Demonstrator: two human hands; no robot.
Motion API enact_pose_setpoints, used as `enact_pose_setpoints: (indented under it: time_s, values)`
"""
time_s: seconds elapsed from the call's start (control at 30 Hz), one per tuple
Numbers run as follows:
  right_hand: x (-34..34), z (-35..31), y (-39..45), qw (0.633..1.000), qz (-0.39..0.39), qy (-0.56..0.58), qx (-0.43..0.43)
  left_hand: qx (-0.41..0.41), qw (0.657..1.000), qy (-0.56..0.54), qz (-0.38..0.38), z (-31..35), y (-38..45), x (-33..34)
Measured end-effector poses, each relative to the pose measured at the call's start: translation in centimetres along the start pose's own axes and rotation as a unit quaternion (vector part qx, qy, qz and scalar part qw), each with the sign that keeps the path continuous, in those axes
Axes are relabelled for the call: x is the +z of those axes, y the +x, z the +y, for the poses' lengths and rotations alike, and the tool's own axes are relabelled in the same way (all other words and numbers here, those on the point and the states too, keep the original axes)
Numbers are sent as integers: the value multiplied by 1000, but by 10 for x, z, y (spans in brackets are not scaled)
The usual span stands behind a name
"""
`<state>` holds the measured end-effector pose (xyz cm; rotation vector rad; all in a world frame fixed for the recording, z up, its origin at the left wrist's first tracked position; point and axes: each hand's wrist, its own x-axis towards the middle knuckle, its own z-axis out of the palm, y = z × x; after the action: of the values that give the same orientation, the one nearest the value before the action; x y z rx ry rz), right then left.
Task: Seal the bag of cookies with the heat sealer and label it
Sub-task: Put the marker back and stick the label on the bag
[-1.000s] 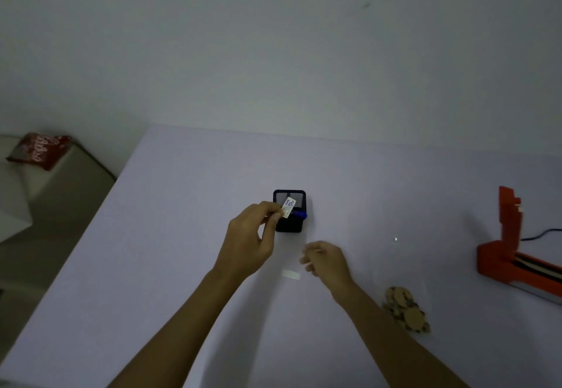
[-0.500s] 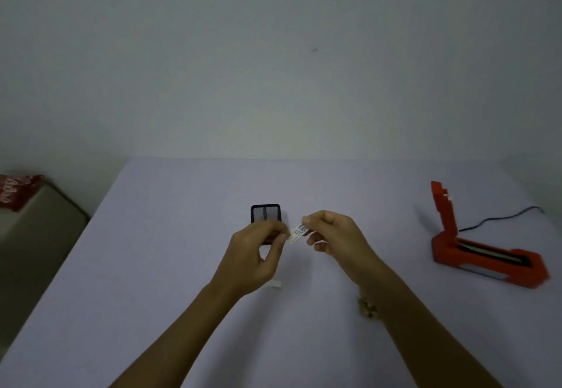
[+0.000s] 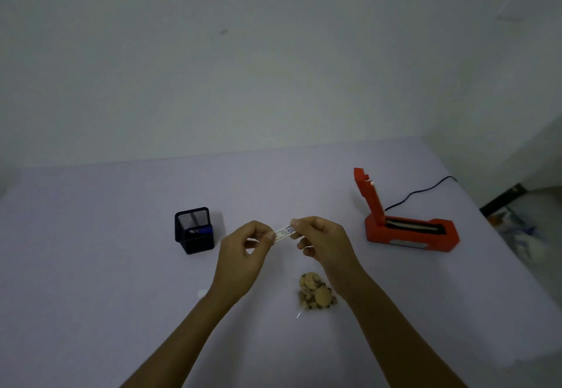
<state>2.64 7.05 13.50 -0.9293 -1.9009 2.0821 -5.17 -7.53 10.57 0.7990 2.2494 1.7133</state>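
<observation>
A small white printed label (image 3: 285, 232) is held above the table between both hands. My left hand (image 3: 243, 254) pinches its left end and my right hand (image 3: 324, 243) pinches its right end. The clear bag of cookies (image 3: 316, 295) lies on the table just below my right wrist, untouched. The orange heat sealer (image 3: 407, 226) stands at the right with its lid raised.
A black mesh pen holder (image 3: 194, 231) with a blue pen stands left of my hands. A small white paper scrap (image 3: 203, 292) lies by my left wrist. The sealer's black cord (image 3: 425, 188) runs to the table's right edge.
My left hand carried the label from the pen holder toward the middle, and my right hand rose to grip its other end. The view swung right, bringing the whole sealer into sight.
</observation>
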Motion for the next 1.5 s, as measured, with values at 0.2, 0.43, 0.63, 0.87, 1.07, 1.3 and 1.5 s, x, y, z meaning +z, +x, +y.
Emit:
enact_pose_setpoints:
  time_s: [0.2, 0.43, 0.63, 0.87, 1.07, 1.3, 1.5]
  values:
    - [-38, 15, 21, 999, -20, -44, 23, -36, 999, 24, -27, -7, 19, 31]
    - [-76, 71, 64, 983, 11, -169, 76, -103, 989, 97, -39, -53, 30, 79]
    - [-93, 128, 102, 955, -4, -276, 107, -34, 961, 258, -93, -108, 17, 108]
    - [-93, 153, 129, 931, -61, -344, 108, 56, 908, 345, -230, -140, 6, 114]
    - [-89, 158, 134, 930, -59, -350, 97, 83, 902, 355, -231, -155, 4, 116]
    - [-89, 163, 140, 922, -65, -368, 105, 106, 895, 369, -228, -159, 4, 118]
    - [-82, 162, 135, 921, -41, -375, 93, 129, 885, 388, -224, -161, 8, 120]
